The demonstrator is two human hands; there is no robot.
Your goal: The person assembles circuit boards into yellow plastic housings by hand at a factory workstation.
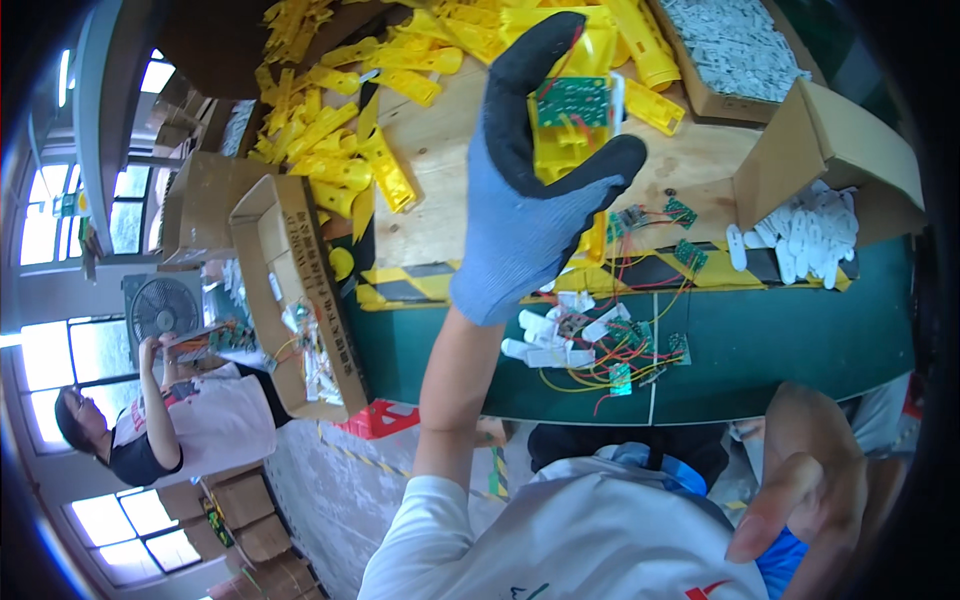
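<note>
My left hand (535,185), in a blue-grey glove with black fingertips, curves around a yellow plastic housing (560,150) over the wooden board. A green circuit board (572,102) sits in or on this housing, with reddish wires below it. Beside the board is a white piece (617,100). My bare right hand (810,490) is close to my body at the lower right, with its fingers curled; what they hold, if anything, is hidden. Small wired circuit boards (620,378) and white plastic pieces (548,340) lie on the green table in front of me.
Yellow housings (370,165) are heaped at the far left of the wooden board (430,225). A tipped carton (790,150) spills white pieces (815,235) at right; another box (735,103) stands behind. An open carton (330,330) is at left. A person (190,420) works beyond, near a fan (163,308).
</note>
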